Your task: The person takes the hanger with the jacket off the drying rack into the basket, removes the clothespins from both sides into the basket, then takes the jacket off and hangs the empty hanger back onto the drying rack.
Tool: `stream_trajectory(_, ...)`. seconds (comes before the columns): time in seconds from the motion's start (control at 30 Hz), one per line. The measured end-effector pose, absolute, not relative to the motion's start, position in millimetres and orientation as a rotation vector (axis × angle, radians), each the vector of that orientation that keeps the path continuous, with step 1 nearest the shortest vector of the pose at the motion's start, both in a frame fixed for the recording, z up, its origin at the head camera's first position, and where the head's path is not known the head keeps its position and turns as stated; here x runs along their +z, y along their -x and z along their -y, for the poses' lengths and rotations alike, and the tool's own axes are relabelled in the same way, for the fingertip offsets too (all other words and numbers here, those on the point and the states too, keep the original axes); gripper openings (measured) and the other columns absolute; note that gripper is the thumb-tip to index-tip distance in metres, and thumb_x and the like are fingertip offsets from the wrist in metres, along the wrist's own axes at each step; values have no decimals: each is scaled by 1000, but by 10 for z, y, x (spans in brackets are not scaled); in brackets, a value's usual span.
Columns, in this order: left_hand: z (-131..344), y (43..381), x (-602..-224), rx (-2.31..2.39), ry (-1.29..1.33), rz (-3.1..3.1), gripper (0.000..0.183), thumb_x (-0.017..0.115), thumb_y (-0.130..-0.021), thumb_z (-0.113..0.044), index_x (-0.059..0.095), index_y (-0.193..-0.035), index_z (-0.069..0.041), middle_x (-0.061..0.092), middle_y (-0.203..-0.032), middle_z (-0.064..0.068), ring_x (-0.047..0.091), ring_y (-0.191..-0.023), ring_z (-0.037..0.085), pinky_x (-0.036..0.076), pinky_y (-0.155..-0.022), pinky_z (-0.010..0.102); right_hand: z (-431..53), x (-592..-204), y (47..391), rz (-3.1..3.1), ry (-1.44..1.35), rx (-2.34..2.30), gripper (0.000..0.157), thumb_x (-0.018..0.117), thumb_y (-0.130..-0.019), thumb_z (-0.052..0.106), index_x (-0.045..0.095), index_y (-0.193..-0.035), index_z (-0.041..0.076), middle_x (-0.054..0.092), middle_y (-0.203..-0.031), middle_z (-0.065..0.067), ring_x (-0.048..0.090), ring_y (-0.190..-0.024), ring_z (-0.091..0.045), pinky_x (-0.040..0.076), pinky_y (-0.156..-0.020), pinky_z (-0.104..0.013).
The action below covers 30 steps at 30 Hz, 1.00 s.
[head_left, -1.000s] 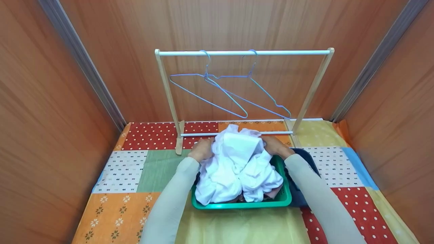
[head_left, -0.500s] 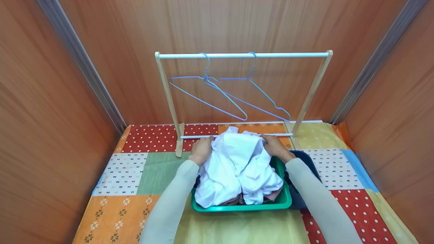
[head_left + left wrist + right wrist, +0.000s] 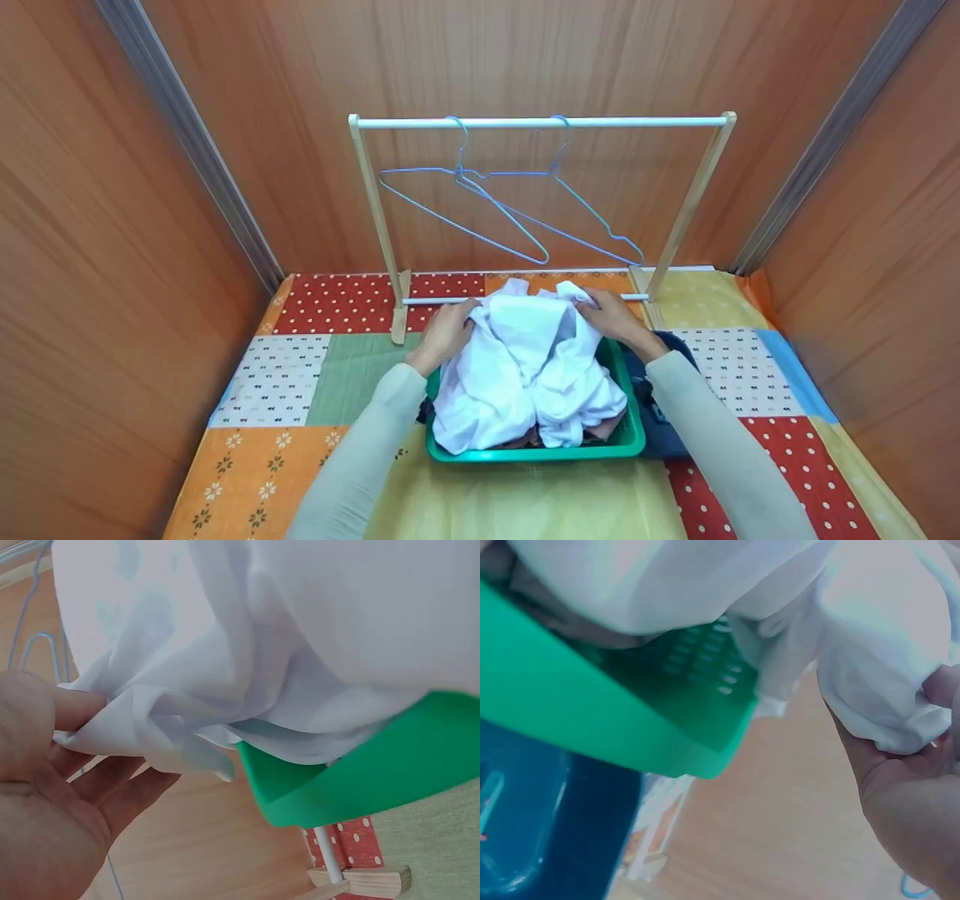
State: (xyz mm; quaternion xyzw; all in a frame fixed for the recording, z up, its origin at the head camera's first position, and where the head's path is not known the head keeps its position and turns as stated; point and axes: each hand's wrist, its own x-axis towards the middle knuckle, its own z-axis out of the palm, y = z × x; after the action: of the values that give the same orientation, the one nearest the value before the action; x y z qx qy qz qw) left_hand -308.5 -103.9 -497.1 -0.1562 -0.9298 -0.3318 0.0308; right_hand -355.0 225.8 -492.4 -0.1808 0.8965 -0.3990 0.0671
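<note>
A crumpled white cloth garment [image 3: 517, 360] lies heaped over the green basket [image 3: 536, 454]. At its far left edge my left hand [image 3: 448, 330] pinches the fabric, and the left wrist view shows thumb and fingers on a fold [image 3: 142, 716]. On the other side my right hand [image 3: 611, 313] holds the far right edge, with cloth bunched between thumb and fingers in the right wrist view [image 3: 915, 787]. Some darker brownish cloth [image 3: 604, 429] shows beneath the white one. What kind of garment it is cannot be told.
Behind the basket stands a small rack [image 3: 637, 121] with a white rail and wooden legs. Two blue wire hangers, a left one [image 3: 465, 225] and a right one [image 3: 589, 202], hang from it. A dark blue tray [image 3: 664, 427] sits right of the basket on the patchwork cloth [image 3: 360, 375].
Both hands have shifted slightly on the garment's far edges. The right hand has lifted a corner of white cloth, and the left wrist has moved outward. The basket stays in place.
</note>
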Motion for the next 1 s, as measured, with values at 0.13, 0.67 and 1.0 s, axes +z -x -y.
stream_trajectory(0.13,1036,2967,-4918,-1077,502,2843,38,66,-100,-11,61,-138,-5,66,-137,12,62,-127,29,48,-105,51,-2223,-4855,3421,-2724,553,-1239,41,52,-109,21,54,-144,-1,61,-138,-22,62,-118,-37,50,-102,-54)
stream_trajectory(0.67,1012,2355,-4897,-946,719,2900,42,67,-101,-16,61,-142,-10,67,-136,10,65,-122,26,54,-98,45,-2168,-4819,2732,-2986,818,-1083,42,61,-102,6,56,-144,1,60,-142,-19,58,-129,-38,47,-105,-56)
stream_trajectory(1.0,1042,2046,-5035,-823,866,3039,52,67,-101,-33,55,-149,-19,56,-150,3,52,-138,25,47,-107,48,-2144,-5010,2352,-2790,988,-647,47,59,-106,31,56,-148,10,47,-155,-17,45,-142,-38,41,-111,-58)
